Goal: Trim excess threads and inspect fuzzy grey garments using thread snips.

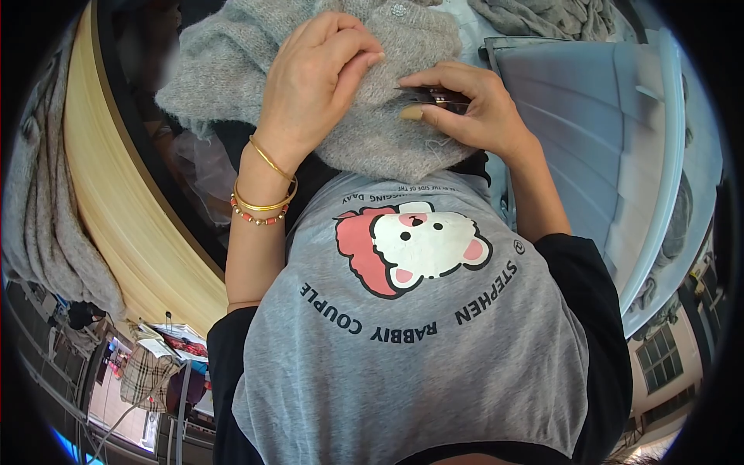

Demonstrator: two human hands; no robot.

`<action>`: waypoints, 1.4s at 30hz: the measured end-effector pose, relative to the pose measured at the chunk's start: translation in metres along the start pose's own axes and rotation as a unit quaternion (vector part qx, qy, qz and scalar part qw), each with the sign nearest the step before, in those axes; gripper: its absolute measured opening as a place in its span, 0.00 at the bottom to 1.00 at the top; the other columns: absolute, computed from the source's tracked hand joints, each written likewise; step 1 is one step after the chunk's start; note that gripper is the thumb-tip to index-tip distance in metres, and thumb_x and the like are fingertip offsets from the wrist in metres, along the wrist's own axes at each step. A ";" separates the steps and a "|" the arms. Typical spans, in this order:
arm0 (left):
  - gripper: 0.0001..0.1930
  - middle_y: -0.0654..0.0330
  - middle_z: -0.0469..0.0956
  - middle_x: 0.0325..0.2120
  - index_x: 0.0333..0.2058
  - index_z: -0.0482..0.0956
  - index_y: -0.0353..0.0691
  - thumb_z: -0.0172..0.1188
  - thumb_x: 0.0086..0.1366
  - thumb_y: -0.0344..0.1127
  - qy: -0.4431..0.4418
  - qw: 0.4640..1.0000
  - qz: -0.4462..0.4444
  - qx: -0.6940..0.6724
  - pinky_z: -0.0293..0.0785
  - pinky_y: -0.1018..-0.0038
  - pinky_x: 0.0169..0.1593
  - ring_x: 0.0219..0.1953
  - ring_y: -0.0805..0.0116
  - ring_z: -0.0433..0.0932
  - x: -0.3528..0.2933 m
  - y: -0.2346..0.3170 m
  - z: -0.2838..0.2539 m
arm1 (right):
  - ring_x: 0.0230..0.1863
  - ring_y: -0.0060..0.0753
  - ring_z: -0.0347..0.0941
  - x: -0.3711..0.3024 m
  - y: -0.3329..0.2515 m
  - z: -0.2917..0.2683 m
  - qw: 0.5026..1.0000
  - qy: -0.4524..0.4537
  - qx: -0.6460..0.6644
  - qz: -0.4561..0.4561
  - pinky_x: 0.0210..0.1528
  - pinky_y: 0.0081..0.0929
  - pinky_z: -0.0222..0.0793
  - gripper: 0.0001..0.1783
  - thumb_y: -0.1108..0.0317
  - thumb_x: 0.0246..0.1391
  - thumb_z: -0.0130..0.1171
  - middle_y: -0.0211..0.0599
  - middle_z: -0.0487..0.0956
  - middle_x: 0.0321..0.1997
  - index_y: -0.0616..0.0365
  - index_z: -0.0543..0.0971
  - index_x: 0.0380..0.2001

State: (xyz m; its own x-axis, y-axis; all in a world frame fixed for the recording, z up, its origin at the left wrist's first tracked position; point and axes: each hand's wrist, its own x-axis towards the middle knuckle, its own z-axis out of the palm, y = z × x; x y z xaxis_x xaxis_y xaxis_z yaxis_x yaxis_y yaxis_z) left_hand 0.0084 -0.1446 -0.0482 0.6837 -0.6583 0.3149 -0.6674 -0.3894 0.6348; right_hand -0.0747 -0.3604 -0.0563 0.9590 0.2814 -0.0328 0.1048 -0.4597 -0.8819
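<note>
A fuzzy grey knit garment lies bunched across my lap, with a sparkly round button near its far edge. My left hand is over it, thumb and fingers pinched together; what is between them, if anything, is too small to make out. To the right, my right hand is closed round small dark thread snips, whose pointed tips face left just above the knit. Loose thread ends show on the garment below the snips.
On my left curves a pale wooden table edge, with grey knitwear beyond it. A large light-blue plastic bin stands close on my right. More grey knitwear lies at the far right. A checked bag is at the lower left.
</note>
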 end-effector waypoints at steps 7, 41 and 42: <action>0.05 0.61 0.79 0.33 0.37 0.77 0.35 0.56 0.67 0.30 0.043 0.991 -0.077 -0.102 0.72 0.79 0.40 0.35 0.73 0.77 -0.001 0.003 -0.001 | 0.28 0.21 0.68 0.002 -0.003 -0.003 0.999 -0.020 0.013 0.037 0.31 0.19 0.64 0.20 0.71 0.43 0.62 0.32 0.74 0.28 0.58 0.81 0.44; 0.06 0.60 0.75 0.24 0.34 0.72 0.34 0.49 0.69 0.30 0.115 0.946 -0.230 -0.196 0.66 0.78 0.29 0.23 0.74 0.69 0.010 0.012 0.007 | 0.31 0.21 0.73 0.027 -0.008 0.008 0.997 0.016 -0.077 0.008 0.36 0.19 0.70 0.18 0.73 0.46 0.61 0.32 0.79 0.33 0.56 0.80 0.45; 0.06 0.60 0.75 0.24 0.34 0.72 0.34 0.49 0.69 0.30 0.126 0.943 -0.231 -0.203 0.67 0.78 0.29 0.23 0.74 0.69 0.011 0.013 0.006 | 0.31 0.21 0.73 0.028 -0.009 0.006 0.997 0.017 -0.077 0.008 0.36 0.19 0.70 0.18 0.73 0.46 0.61 0.32 0.79 0.33 0.56 0.80 0.45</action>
State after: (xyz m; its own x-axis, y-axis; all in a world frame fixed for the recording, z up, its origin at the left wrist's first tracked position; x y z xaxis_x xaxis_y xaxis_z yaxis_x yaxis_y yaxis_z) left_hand 0.0049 -0.1610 -0.0408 0.9563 -0.2856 0.0634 -0.1479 -0.2849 0.9471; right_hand -0.0507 -0.3439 -0.0520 0.9688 0.2463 -0.0275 0.1269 -0.5882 -0.7987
